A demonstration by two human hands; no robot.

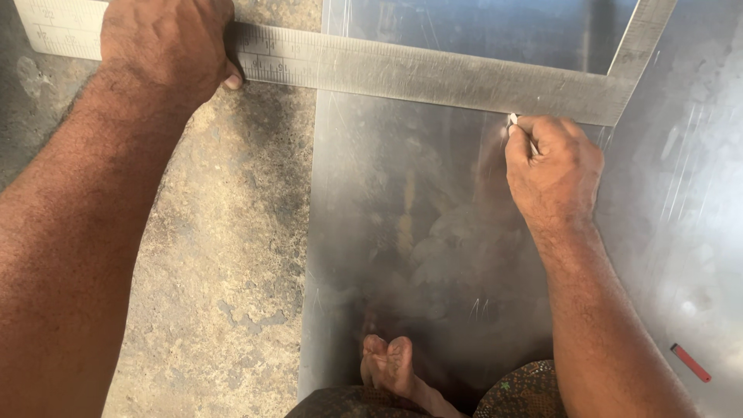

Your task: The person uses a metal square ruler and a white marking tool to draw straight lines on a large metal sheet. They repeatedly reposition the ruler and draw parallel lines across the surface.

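— What is being held down at upper left?

— A steel framing square [433, 73] is pressed flat by the left hand [166, 42], its long arm laid across a metal sheet [402, 201] on the concrete floor [224, 255].

— And the right hand [553, 166]?

— It is clenched around a thin scribing tool [517, 124], whose tip is set against the square's lower edge, well apart from the left hand.
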